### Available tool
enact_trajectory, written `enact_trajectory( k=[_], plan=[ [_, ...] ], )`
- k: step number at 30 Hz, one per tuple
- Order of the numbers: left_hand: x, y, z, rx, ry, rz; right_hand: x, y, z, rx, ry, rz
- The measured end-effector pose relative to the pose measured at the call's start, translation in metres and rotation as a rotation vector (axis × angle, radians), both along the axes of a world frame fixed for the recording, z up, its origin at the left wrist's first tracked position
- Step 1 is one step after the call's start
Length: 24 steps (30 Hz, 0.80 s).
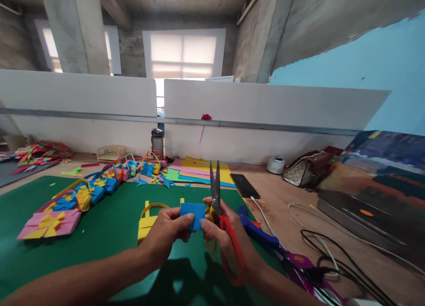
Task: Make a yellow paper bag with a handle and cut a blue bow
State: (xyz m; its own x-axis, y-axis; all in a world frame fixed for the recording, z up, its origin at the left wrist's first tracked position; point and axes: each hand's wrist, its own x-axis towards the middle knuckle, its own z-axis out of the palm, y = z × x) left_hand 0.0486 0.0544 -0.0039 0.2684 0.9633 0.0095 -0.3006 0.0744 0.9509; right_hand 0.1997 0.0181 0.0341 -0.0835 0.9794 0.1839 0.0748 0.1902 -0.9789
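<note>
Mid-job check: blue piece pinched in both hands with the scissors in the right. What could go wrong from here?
1. The right hand grips the red-handled scissors while also pinching the blue paper piece; the blades point up and look slightly parted, close to the left hand, so a slip might nick fingers.
2. The cables trail beside the right forearm and could snag.
3. The yellow paper basket sits just behind the left hand and may get crushed.

Both forearms converge, left hand (pixel 168 230) pinching, right hand (pixel 229 242) clenched.
</note>
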Motion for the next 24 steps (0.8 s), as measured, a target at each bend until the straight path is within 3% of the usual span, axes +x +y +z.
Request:
enact_trajectory(
  k=[8,14,19,24],
  plan=[
    [-0.017,0.017,0.031,0.054,-0.07,0.092,0.012,0.008,-0.001,-0.086,-0.045,0.195],
    [-0.021,0.017,0.037,0.052,-0.074,0.048,0.022,0.012,-0.018,-0.181,0.029,0.339],
    [-0.021,0.019,0.044,0.057,-0.111,0.063,0.024,0.03,-0.037,-0.159,0.053,0.288],
    [-0.017,0.015,0.048,0.005,-0.177,0.077,0.019,0.019,-0.024,-0.107,0.032,0.134]
  ],
)
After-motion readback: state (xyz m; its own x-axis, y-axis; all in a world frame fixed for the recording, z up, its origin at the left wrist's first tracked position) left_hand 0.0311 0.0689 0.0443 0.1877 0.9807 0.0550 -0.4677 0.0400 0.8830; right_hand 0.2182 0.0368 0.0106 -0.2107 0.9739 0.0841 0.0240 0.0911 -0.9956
